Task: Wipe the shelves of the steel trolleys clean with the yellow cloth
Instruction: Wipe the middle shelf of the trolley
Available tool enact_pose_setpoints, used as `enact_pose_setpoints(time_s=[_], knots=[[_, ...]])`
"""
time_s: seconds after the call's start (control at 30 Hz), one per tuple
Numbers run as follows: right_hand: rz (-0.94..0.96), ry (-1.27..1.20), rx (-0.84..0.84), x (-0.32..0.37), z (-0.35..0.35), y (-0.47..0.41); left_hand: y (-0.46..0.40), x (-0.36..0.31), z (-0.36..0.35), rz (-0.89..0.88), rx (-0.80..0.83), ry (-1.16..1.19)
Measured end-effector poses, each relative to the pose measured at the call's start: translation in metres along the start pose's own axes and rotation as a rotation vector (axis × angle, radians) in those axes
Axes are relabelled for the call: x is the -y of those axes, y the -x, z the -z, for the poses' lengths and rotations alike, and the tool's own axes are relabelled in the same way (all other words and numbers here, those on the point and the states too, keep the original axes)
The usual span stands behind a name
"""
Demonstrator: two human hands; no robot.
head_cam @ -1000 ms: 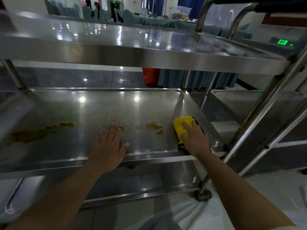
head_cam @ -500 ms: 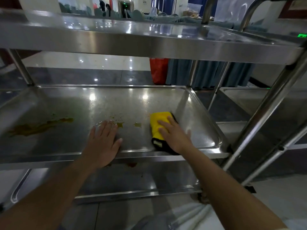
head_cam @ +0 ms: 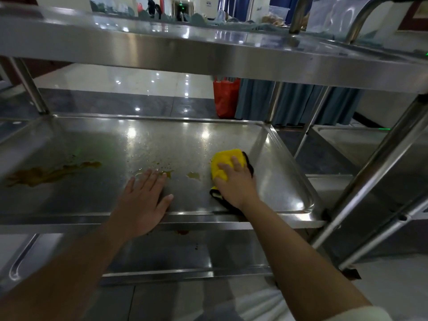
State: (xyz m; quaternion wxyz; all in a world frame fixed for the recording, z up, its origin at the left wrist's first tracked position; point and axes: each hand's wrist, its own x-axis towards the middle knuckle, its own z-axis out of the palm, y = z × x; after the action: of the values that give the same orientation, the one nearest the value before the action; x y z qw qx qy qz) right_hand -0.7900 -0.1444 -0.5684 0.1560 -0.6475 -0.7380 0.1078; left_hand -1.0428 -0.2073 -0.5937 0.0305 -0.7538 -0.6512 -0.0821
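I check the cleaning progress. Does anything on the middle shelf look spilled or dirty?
Yes. A long brown smear lies at the left of the middle shelf, and smaller spots sit between the left hand and the yellow cloth.

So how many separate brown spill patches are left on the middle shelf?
3: a large smear at the left, a patch at the left hand's fingertips, and a small spot beside the yellow cloth. More may hide under the hands.

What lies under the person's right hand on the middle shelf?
The right hand presses the yellow cloth, black-edged, flat on the middle shelf. Whether stain remains beneath the cloth cannot be seen: it is covered.
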Motion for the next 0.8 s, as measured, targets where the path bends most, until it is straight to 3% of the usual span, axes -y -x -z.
enact_pose_setpoints(time_s=[0.17, 0.33, 0.5, 0.57, 0.67, 0.73, 0.8], knots=[[0.174, -0.054, -0.008, -0.041, 0.019, 0.02, 0.002, -0.001, -0.002, -0.001, 0.015, -0.003], [-0.139, -0.002, -0.175, -0.087, 0.04, 0.024, 0.002, -0.004, 0.0, -0.059, -0.005, -0.059], [-0.402, -0.025, -0.3, -0.049, 0.026, 0.013, -0.003, -0.008, 0.003, -0.111, 0.026, -0.138], [-0.321, -0.033, -0.258, -0.025, 0.015, 0.012, -0.008, -0.009, 0.008, -0.126, 0.065, -0.151], [0.029, -0.086, -0.111, -0.014, 0.011, 0.016, -0.013, -0.007, 0.012, -0.094, 0.114, -0.107], [0.197, -0.193, -0.017, -0.029, 0.02, 0.017, -0.016, -0.005, 0.013, -0.011, 0.089, 0.041], [0.25, -0.195, 0.031, -0.056, 0.033, 0.011, -0.018, -0.004, 0.013, 0.042, 0.02, 0.099]])
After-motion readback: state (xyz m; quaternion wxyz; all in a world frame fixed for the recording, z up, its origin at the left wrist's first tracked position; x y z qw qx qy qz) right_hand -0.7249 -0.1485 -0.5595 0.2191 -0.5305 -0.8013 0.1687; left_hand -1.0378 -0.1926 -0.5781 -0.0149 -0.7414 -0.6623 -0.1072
